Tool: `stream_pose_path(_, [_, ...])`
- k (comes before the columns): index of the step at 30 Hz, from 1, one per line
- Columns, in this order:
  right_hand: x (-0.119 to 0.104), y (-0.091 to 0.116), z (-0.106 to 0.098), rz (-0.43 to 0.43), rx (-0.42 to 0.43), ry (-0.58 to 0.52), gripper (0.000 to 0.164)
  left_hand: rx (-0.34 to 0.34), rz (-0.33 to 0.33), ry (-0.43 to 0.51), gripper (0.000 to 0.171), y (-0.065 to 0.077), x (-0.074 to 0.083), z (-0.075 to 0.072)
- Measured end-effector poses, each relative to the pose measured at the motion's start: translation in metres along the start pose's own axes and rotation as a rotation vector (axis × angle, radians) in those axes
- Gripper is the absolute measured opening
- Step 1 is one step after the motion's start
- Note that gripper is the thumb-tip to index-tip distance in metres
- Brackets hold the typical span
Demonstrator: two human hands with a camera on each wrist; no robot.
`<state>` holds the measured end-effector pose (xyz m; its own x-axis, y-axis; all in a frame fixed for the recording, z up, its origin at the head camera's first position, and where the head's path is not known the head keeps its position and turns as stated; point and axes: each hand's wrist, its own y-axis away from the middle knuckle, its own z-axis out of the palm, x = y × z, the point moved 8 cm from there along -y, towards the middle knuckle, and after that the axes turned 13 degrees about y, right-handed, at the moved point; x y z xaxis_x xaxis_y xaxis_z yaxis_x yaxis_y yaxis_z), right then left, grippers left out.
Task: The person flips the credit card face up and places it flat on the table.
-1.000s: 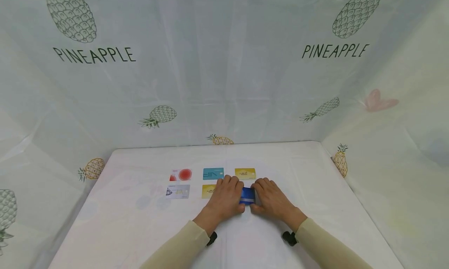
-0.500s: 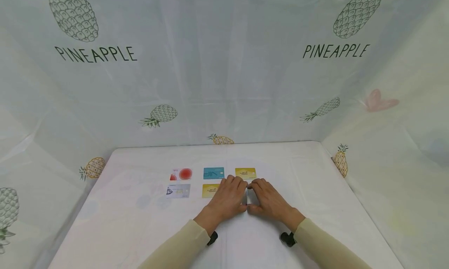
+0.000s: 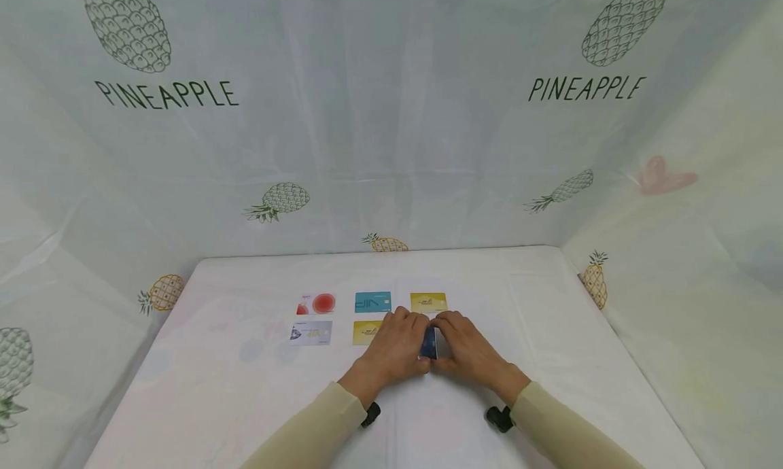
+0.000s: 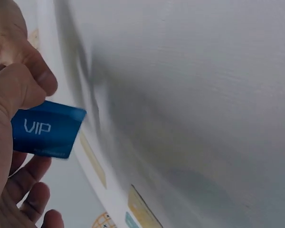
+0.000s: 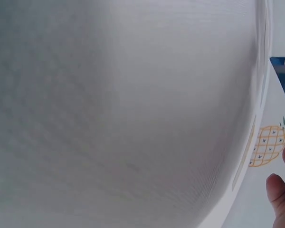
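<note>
A blue VIP card [image 3: 429, 344] is held up on a slant between both hands. My left hand [image 3: 397, 346] pinches its left side, and my right hand [image 3: 470, 346] has the opposite side between thumb and fingers. White "VIP" lettering shows on the blue card [image 4: 47, 132] in the left wrist view, where the left thumb lies at its upper edge and the fingers curl below. Only a corner of the card [image 5: 282, 78] appears in the right wrist view, beside a thumb tip. Behind the left hand, a yellow card [image 3: 366, 332] is partly covered.
On the white table [image 3: 245, 401], further cards lie in two rows: a white card with a red disc [image 3: 317, 304], a teal card [image 3: 372, 302] and a yellow card [image 3: 429, 302] at the back, a silver card [image 3: 310, 333] in front. A pineapple-print curtain hangs behind.
The blue card has turned between the fingers: its striped blue side showed first, then it stood edge-on, and now a dark blue side shows at a slant. Both hands stay nearly in place.
</note>
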<state>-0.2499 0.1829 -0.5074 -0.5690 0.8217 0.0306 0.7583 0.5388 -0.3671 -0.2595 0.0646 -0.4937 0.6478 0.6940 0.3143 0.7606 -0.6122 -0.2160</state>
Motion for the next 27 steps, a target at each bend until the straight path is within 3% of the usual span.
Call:
stream_pose_path(9, [0.006,0.000,-0.001,0.052,-0.022,0.077,0.067,-0.038,-0.089,-0.048,0.066,0.001,-0.016,0.008])
stream_pose_path(27, [-0.004,-0.004,-0.004,-0.066,0.013,0.278,0.064,-0.030,-0.062,-0.115,0.061,0.000,-0.014,0.010])
